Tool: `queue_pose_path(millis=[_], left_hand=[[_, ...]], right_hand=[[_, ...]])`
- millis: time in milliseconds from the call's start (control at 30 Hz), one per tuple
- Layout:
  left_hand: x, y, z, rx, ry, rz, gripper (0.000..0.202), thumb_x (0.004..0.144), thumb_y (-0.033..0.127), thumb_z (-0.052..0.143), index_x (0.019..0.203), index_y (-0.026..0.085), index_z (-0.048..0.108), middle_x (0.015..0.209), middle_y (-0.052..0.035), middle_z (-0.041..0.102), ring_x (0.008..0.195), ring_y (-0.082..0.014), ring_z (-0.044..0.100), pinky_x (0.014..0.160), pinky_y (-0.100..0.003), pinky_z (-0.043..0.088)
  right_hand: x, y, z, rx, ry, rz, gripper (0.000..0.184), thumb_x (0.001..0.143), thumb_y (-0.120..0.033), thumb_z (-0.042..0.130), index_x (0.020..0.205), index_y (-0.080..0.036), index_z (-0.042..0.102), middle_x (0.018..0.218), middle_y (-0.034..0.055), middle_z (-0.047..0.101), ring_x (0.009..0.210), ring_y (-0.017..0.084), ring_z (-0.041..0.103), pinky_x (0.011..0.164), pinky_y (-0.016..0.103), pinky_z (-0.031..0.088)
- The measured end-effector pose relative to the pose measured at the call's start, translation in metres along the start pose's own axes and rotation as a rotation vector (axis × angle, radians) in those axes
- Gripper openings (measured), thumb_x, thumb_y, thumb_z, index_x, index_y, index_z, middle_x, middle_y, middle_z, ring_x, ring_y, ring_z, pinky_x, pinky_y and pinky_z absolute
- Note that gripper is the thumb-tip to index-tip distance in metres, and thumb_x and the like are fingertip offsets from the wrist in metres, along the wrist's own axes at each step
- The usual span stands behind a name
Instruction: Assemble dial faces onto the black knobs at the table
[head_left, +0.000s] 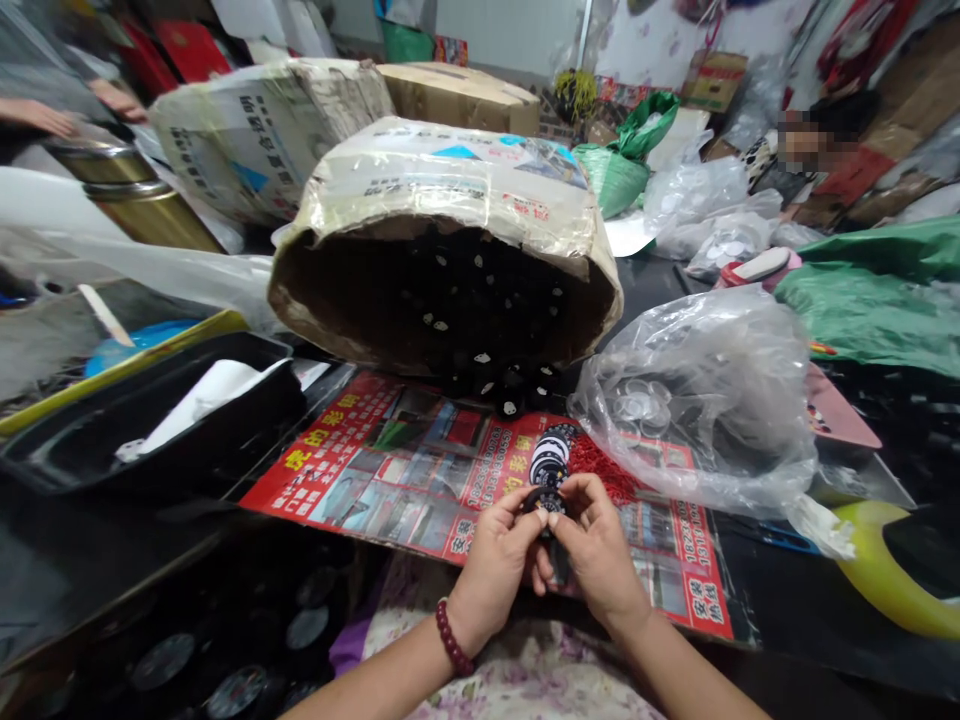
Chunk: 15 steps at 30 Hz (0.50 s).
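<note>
Pinching a small round black piece (556, 503) with left hand (498, 555) and right hand (600, 553), this person looks mid-piece; can't tell how many are done. Just past it, overlapping black-and-white discs (550, 453) sit on a red printed sheet (439, 465), and loads of shiny black bits (511, 388) look left in the whitish film-wrapped carton (454, 170).

Grey wall (510, 40) behind; flowered covering (651, 45), perhaps curtain, at right; dark tabletop (787, 600) nearer.
</note>
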<state>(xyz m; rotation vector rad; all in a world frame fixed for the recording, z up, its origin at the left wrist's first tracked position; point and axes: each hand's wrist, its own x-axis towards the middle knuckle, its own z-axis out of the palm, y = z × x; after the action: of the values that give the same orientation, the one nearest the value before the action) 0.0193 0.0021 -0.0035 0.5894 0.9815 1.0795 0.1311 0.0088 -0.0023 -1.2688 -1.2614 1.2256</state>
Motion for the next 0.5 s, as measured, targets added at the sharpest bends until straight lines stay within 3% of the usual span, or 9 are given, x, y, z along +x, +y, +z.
queue_pose_path(millis=[67, 167, 267, 400, 500], left_hand=[[0.002, 0.002, -0.001, -0.010, -0.011, -0.049, 0.044, 0.078, 0.031, 0.060, 0.117, 0.011, 0.049, 0.041, 0.0052, 0.055, 0.030, -0.0091, 0.049, 0.028, -0.014, 0.040], [0.002, 0.003, -0.003, 0.004, -0.047, -0.089, 0.053, 0.077, 0.037, 0.063, 0.121, 0.014, 0.044, 0.047, 0.0037, 0.059, 0.034, -0.0116, 0.055, 0.028, -0.015, 0.041], [-0.001, -0.001, -0.005, 0.075, -0.087, -0.059, 0.064, 0.075, 0.044, 0.066, 0.126, 0.015, 0.039, 0.047, 0.0029, 0.060, 0.036, -0.0145, 0.057, 0.027, -0.017, 0.042], [-0.003, -0.009, -0.005, 0.037, -0.077, -0.114, 0.060, 0.075, 0.048, 0.064, 0.120, 0.015, 0.044, 0.039, 0.0040, 0.055, 0.031, -0.0129, 0.052, 0.025, -0.015, 0.036], [-0.004, -0.008, -0.003, -0.077, -0.059, -0.172, 0.044, 0.075, 0.048, 0.064, 0.104, 0.018, 0.052, 0.041, 0.0059, 0.052, 0.030, -0.0090, 0.047, 0.025, -0.012, 0.033]], right_hand=[[0.001, -0.001, -0.004, -0.216, -0.001, -0.111, 0.016, 0.079, -0.016, 0.052, 0.093, -0.022, 0.049, 0.085, 0.0008, 0.057, 0.077, 0.016, 0.056, 0.069, 0.029, 0.046], [0.000, -0.006, -0.010, -0.596, -0.011, -0.390, 0.015, 0.087, -0.015, 0.044, 0.098, -0.019, 0.053, 0.094, 0.0077, 0.058, 0.087, 0.020, 0.054, 0.077, 0.034, 0.045], [-0.004, -0.008, -0.010, -0.830, -0.067, -0.534, 0.018, 0.091, -0.015, 0.037, 0.089, -0.018, 0.055, 0.092, 0.0093, 0.058, 0.085, 0.021, 0.054, 0.073, 0.034, 0.046], [-0.008, -0.007, -0.005, -0.903, -0.027, -0.575, 0.023, 0.091, -0.015, 0.034, 0.079, -0.018, 0.053, 0.081, 0.0077, 0.057, 0.076, 0.021, 0.053, 0.066, 0.032, 0.044], [-0.001, -0.012, -0.015, -0.795, -0.052, -0.566, 0.023, 0.092, -0.018, 0.036, 0.076, -0.019, 0.052, 0.075, 0.0045, 0.056, 0.071, 0.018, 0.053, 0.063, 0.028, 0.043]])
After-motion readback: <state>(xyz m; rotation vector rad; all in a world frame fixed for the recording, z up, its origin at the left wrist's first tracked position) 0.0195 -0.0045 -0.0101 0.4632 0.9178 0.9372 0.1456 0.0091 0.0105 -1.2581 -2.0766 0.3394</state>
